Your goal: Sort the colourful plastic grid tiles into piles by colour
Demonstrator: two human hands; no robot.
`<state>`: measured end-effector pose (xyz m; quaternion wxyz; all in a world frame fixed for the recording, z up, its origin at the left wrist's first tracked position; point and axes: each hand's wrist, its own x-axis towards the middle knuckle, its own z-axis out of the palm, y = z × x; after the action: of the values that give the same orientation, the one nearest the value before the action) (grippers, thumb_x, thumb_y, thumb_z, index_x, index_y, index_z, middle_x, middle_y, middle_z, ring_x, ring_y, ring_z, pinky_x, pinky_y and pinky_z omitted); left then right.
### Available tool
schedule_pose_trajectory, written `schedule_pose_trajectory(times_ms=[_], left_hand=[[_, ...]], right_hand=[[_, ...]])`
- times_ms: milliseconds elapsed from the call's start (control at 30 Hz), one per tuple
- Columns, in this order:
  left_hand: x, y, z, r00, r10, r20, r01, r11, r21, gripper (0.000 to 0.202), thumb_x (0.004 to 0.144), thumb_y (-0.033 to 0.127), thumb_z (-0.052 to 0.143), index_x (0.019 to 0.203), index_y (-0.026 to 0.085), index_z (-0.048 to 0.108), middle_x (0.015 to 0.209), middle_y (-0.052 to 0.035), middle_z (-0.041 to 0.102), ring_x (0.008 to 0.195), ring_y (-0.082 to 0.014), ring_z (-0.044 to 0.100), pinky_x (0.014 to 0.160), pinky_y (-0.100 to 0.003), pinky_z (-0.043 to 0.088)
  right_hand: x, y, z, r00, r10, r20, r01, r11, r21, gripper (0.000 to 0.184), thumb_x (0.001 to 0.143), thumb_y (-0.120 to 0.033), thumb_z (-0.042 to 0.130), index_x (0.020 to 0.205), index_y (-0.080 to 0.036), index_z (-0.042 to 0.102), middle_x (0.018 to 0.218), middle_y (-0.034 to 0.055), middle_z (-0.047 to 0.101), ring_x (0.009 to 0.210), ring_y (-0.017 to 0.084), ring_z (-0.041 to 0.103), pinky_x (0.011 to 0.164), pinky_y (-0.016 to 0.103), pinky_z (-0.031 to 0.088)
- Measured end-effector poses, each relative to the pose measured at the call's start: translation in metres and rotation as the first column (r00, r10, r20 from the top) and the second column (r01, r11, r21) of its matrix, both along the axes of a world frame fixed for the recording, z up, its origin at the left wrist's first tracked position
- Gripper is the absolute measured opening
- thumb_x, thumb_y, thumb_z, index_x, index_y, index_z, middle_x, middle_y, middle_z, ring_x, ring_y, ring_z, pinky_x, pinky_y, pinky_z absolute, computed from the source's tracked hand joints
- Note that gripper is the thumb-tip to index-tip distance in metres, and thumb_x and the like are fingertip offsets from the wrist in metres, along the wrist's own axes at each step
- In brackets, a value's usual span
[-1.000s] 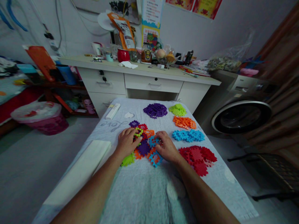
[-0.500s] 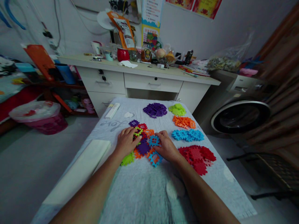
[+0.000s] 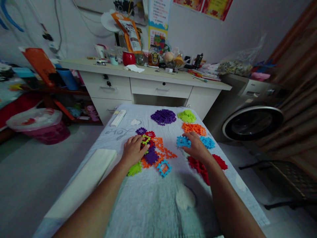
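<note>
My left hand [image 3: 133,150] is at the left edge of a mixed heap of plastic interlocking pieces, its thumb and fingers closed on a yellow-green piece [image 3: 146,140]. Around it lie a purple piece [image 3: 151,157], an orange piece [image 3: 158,143], a red piece [image 3: 150,134] and a blue window-shaped piece [image 3: 163,168]. To the right, my right hand [image 3: 197,147] has thumb and index finger about a blue interlocking piece [image 3: 182,141], at the left end of the blue pile [image 3: 207,142]. The palm hides part of that pile.
Sorted piles of purple [image 3: 163,117], lime green [image 3: 187,115], orange [image 3: 193,128] and red pieces [image 3: 198,167] lie on the cloth-covered table [image 3: 158,205]. A long white box [image 3: 84,181] lies at left. Behind stands a cluttered desk [image 3: 148,73]; a washing machine [image 3: 247,115] is at right.
My right hand has moved right from the mixed heap to the blue pile, carrying a blue piece. An orange triangular piece now shows where it was. My left hand has stayed in place.
</note>
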<state>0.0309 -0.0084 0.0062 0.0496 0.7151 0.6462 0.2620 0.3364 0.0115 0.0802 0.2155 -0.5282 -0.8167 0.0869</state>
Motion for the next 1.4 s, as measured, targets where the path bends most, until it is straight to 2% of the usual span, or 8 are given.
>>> schedule_pose_trajectory(times_ms=[233,400,567,700,867,1067,1167,1400], left_hand=[[-0.001,0.001,0.0,1.0,-0.008,-0.012,0.008,1.0,-0.022,0.041,0.089,0.049,0.05,0.12,0.025,0.06,0.131,-0.007,0.059,0.12,-0.0312,0.047,0.098,-0.047,0.039],[-0.002,0.003,0.0,1.0,-0.022,-0.01,0.022,1.0,0.003,0.039,0.089,0.05,0.05,0.115,0.024,0.061,0.125,-0.0066,0.062,0.115,-0.0297,0.049,0.098,-0.046,0.039],[-0.003,0.004,-0.001,1.0,-0.023,-0.016,0.023,1.0,0.016,0.038,0.088,0.05,0.051,0.112,0.022,0.06,0.121,-0.0068,0.063,0.114,-0.0282,0.051,0.099,-0.044,0.038],[-0.003,0.004,0.0,0.999,-0.033,0.002,0.033,0.999,0.018,0.038,0.091,0.051,0.047,0.111,0.023,0.061,0.12,-0.0068,0.063,0.114,-0.0271,0.051,0.099,-0.043,0.037],[-0.003,0.004,0.002,0.999,-0.041,0.033,0.04,0.999,0.025,0.035,0.095,0.046,0.039,0.108,0.023,0.062,0.118,-0.0066,0.064,0.113,-0.0259,0.053,0.098,-0.043,0.037],[-0.004,0.004,0.005,0.993,-0.082,0.084,0.079,0.996,0.045,0.036,0.099,0.038,0.03,0.113,0.022,0.059,0.119,-0.0064,0.066,0.112,-0.0227,0.056,0.098,-0.041,0.037],[-0.004,0.004,0.007,0.989,-0.081,0.127,0.076,0.996,0.039,0.037,0.099,0.037,0.028,0.116,0.021,0.057,0.12,-0.0066,0.066,0.112,-0.023,0.056,0.098,-0.041,0.037],[-0.005,0.005,0.009,0.98,-0.084,0.182,0.076,0.996,0.047,0.034,0.097,0.031,0.03,0.116,0.021,0.057,0.118,-0.0055,0.068,0.108,-0.0216,0.059,0.097,-0.039,0.04]], right_hand=[[0.056,0.014,0.003,0.961,-0.173,0.214,0.175,0.985,0.011,0.045,0.073,-0.019,0.065,0.118,-0.017,0.063,0.115,0.0117,0.063,0.107,0.026,0.056,0.094,0.039,0.04],[0.067,0.011,-0.001,0.912,-0.286,0.294,0.292,0.956,0.025,0.044,0.077,-0.021,0.061,0.12,-0.02,0.063,0.122,0.0126,0.062,0.107,0.031,0.054,0.088,0.043,0.04],[0.062,0.008,0.0,0.89,-0.342,0.302,0.353,0.935,0.018,0.045,0.076,-0.017,0.059,0.121,-0.02,0.063,0.125,0.0138,0.061,0.111,0.036,0.051,0.088,0.048,0.039],[0.04,0.005,0.004,0.918,-0.299,0.261,0.306,0.952,0.012,0.044,0.077,-0.016,0.059,0.12,-0.019,0.063,0.13,0.0132,0.059,0.118,0.038,0.047,0.093,0.052,0.037],[-0.014,-0.007,0.0,0.994,0.012,0.108,-0.008,0.999,-0.036,0.038,0.08,-0.017,0.061,0.118,-0.017,0.062,0.128,0.0121,0.059,0.12,0.03,0.048,0.101,0.046,0.036],[-0.075,-0.018,-0.014,0.965,0.262,0.014,-0.261,0.963,-0.072,0.032,0.084,-0.012,0.057,0.115,-0.017,0.062,0.121,0.0101,0.064,0.114,0.023,0.055,0.101,0.039,0.038],[-0.094,-0.012,-0.014,0.959,0.284,0.016,-0.281,0.955,-0.094,0.033,0.087,-0.015,0.055,0.119,-0.015,0.061,0.123,0.0115,0.064,0.115,0.023,0.055,0.101,0.038,0.037],[-0.135,0.012,-0.017,0.972,0.233,0.023,-0.231,0.971,-0.065,0.044,0.086,-0.036,0.062,0.125,-0.015,0.058,0.116,0.0127,0.066,0.107,0.025,0.058,0.097,0.038,0.039]])
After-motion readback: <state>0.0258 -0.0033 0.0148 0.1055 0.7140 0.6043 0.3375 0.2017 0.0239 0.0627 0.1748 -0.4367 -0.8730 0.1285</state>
